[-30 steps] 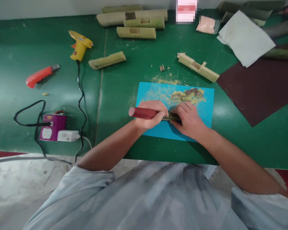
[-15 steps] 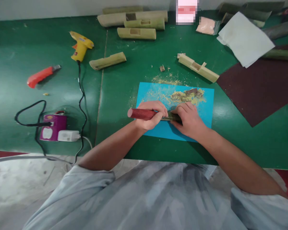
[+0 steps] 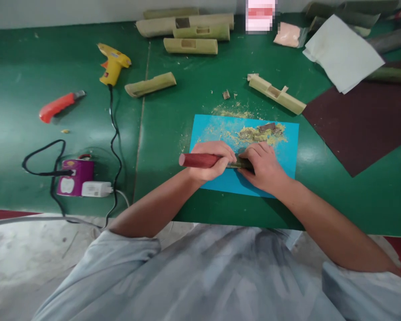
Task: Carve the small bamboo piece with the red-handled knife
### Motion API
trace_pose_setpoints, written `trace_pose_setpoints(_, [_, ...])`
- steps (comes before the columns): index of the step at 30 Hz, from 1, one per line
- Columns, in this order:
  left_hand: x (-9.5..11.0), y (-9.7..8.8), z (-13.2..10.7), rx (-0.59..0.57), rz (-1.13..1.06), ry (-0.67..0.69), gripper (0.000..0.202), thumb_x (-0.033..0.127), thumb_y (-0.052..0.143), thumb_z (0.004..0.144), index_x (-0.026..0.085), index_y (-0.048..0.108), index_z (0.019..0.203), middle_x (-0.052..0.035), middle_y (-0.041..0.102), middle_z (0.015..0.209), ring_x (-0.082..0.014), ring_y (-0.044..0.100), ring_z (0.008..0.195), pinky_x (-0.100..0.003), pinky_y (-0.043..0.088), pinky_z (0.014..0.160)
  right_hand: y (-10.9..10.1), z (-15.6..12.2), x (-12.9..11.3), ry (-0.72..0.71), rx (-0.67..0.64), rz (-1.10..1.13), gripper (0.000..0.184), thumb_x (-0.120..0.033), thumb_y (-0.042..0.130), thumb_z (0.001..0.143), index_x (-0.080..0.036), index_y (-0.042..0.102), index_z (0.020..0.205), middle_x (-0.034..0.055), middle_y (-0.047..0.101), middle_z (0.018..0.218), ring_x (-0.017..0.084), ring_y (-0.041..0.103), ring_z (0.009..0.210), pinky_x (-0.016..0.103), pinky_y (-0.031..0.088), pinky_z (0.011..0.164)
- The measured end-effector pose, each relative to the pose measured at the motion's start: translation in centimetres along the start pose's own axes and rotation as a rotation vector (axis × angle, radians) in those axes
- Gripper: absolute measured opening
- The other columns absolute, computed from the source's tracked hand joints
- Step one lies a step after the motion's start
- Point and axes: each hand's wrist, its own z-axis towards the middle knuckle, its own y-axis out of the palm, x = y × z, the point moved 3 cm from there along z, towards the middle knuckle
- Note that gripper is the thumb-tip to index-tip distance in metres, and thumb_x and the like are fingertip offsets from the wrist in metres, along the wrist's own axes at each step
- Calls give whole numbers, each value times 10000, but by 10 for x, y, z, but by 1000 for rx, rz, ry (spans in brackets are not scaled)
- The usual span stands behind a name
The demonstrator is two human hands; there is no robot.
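Observation:
My left hand (image 3: 214, 161) is closed around the red wooden handle (image 3: 200, 160) of a tool, whose thick end points left. The tool's working end is hidden under the fingers. My right hand (image 3: 262, 166) grips a short dark green bamboo piece (image 3: 238, 163) and presses it down on a blue sheet (image 3: 217, 187). The fingertips of both hands come close together over the bamboo. Just beyond them, yellowish shavings (image 3: 247, 136) and a dark brown chip (image 3: 266, 128) lie on the sheet.
A notched bamboo piece (image 3: 276, 94) lies beyond the sheet, with several more bamboo lengths (image 3: 200, 46) at the back. At left are a yellow glue gun (image 3: 112, 64), its cord, a red-handled cutter (image 3: 57, 107) and a purple power block (image 3: 75, 177). Brown sheet (image 3: 361, 129) at right.
My left hand and the red-handled tool have shifted very slightly right, toward my right hand. The right hand keeps its grip on the bamboo, almost unmoved.

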Motion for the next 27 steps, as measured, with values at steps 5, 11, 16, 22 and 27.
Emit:
trace_pose_setpoints(5, [-7, -1, -6, 43, -48, -7, 250, 308, 726, 1017, 196, 761, 796, -22, 815, 759, -136, 795, 678, -215, 650, 675, 0, 0, -1, -6, 13, -21, 170, -332, 697, 1015, -228, 678, 1148, 140, 731, 1146, 340, 583, 1091, 478, 447, 929])
trace_pose_setpoints(11, [-7, 0, -4, 55, -44, -11, 254, 287, 715, 1017, 195, 750, 783, -10, 810, 752, -127, 797, 683, -201, 645, 684, 1, 0, 0, -9, 15, -11, 175, -332, 696, 1012, -223, 684, 1148, 138, 728, 1134, 346, 583, 1094, 481, 440, 927])
trace_pose_setpoints(16, [-2, 0, 1, -12, -6, 6, 229, 256, 702, 1005, 191, 738, 788, -22, 819, 765, -144, 811, 696, -222, 657, 693, 1, 0, 0, -23, 8, -22, 190, -350, 689, 1028, -212, 686, 1159, 148, 730, 1138, 345, 583, 1081, 482, 445, 920])
trace_pose_setpoints(22, [2, 1, 4, -86, -8, -5, 170, 221, 760, 974, 176, 755, 811, -38, 848, 828, -142, 837, 781, -203, 669, 778, 1, 0, 1, -21, 6, -10, 176, -367, 669, 1042, -229, 680, 1151, 136, 727, 1136, 337, 577, 1076, 476, 430, 919])
trace_pose_setpoints(27, [-6, 0, -2, 61, -33, -10, 241, 264, 725, 1007, 196, 749, 778, -8, 818, 757, -140, 814, 700, -219, 663, 694, 0, 0, -1, -27, 20, -11, 182, -347, 683, 1032, -218, 679, 1159, 142, 727, 1137, 341, 576, 1087, 479, 432, 929])
